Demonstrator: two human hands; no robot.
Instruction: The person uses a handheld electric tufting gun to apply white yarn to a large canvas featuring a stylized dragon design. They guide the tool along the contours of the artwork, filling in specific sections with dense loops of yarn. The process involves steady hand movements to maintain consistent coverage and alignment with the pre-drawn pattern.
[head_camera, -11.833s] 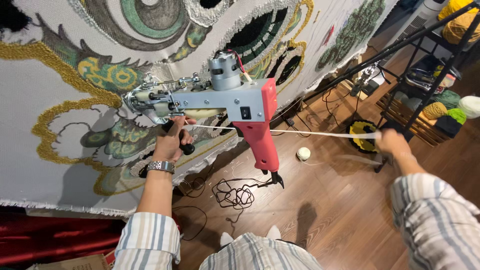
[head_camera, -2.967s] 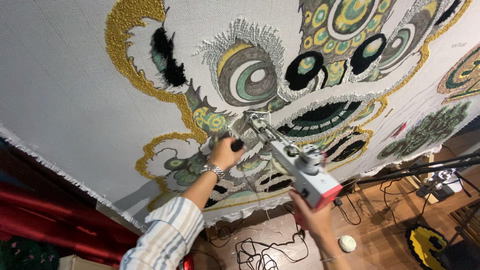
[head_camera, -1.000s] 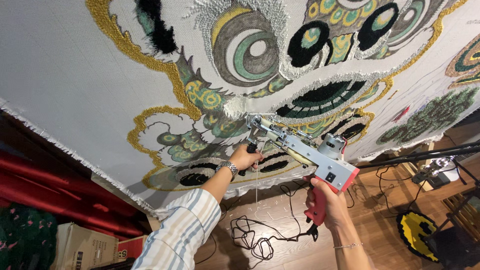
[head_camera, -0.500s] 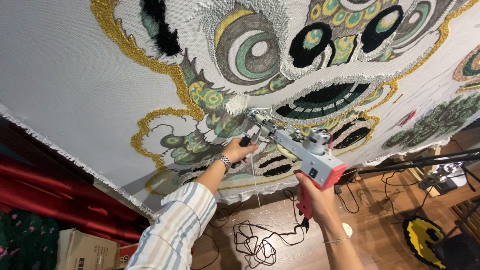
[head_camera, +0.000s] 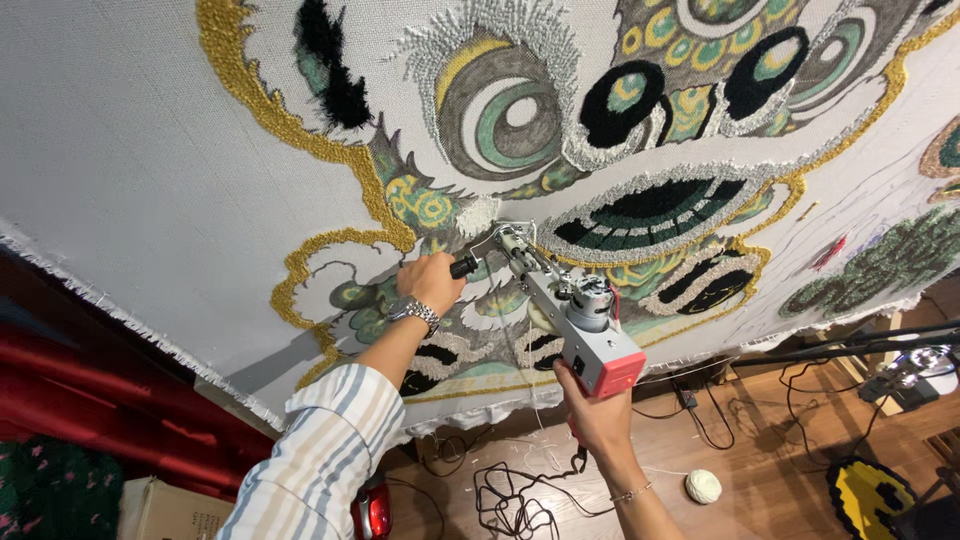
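Note:
A grey and red tufting gun points its needle tip at the white stretched cloth, near a white tufted patch of the big dragon-face design. My left hand, with a metal watch on the wrist, is closed on the gun's black front handle. Below it my right hand grips the red rear handle. A thin white yarn runs down from the gun.
A white yarn ball lies on the wooden floor beside tangled black cables. A black metal stand crosses at the right, with a yellow and black rug piece below. Red fabric hangs at the left.
The gun's tip has shifted slightly up and right along the cloth, both hands keeping their hold. The view has tilted a little.

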